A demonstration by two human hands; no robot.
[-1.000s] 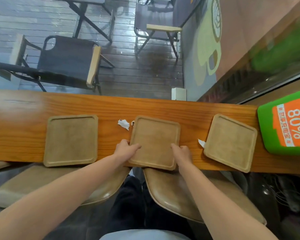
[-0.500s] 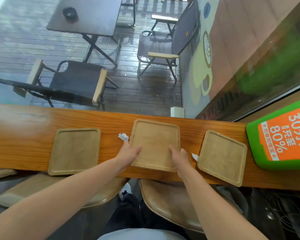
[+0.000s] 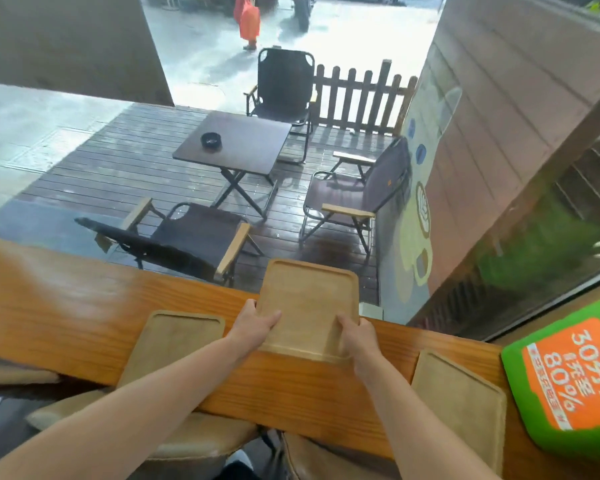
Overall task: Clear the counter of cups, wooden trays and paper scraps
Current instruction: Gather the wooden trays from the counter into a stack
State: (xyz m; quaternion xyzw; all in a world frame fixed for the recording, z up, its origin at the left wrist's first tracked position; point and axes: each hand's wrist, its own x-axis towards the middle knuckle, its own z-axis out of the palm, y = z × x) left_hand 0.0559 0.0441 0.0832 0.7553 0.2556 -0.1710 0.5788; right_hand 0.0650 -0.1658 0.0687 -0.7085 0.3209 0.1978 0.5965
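Middle tray [image 3: 309, 306] lifted, apparently | both hands [image 3: 253, 327] [image 3: 359, 339] gripping it | two trays [image 3: 184, 336] [image 3: 461, 396] flanking on counter [image 3: 66, 306]

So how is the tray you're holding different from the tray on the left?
The held tray is gripped by the left hand and right hand and lifted, tilted; the left tray lies flat on the counter, untouched. An arm partly hides the left tray. Both are square, wooden, rimmed and empty.

Green-orange sign [image 3: 565, 382] at right end of counter [image 3: 66, 317]: "30", "80%" legible; other chars unreadable.
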